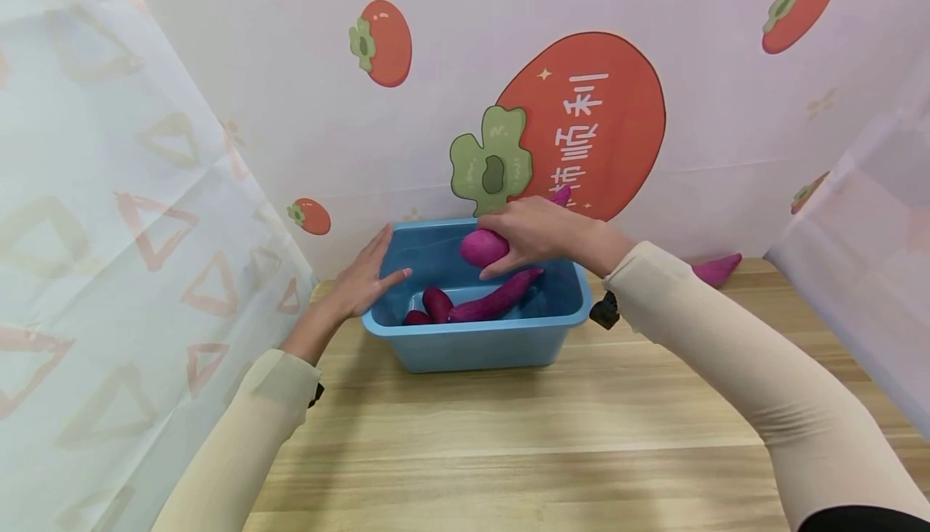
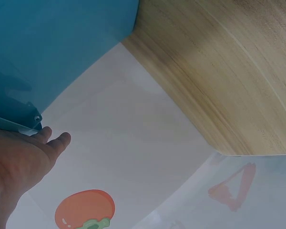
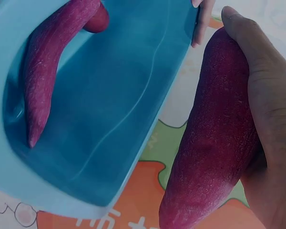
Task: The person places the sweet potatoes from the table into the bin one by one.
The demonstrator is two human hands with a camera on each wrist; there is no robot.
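A blue plastic basin (image 1: 479, 346) stands on the table by the back wall. My right hand (image 1: 534, 229) grips a large purple sweet potato (image 1: 483, 249) above the basin's far right part. In the right wrist view, the thumb and palm close round that sweet potato (image 3: 212, 129). A long, curved sweet potato (image 1: 497, 299) lies in the basin beside two smaller dark red-purple ones (image 1: 437, 304), partly hidden by the near wall. My left hand (image 1: 358, 280) rests on the basin's left rim, its fingers extended and thumb spread over the inside; the left wrist view shows little of the grip.
Another purple sweet potato (image 1: 718, 270) lies on the wooden table (image 1: 508, 451) to the right, partly behind my right sleeve. White cloth printed with persimmons (image 1: 388, 43) hangs at the back. More cloth walls flank the table at left and right.
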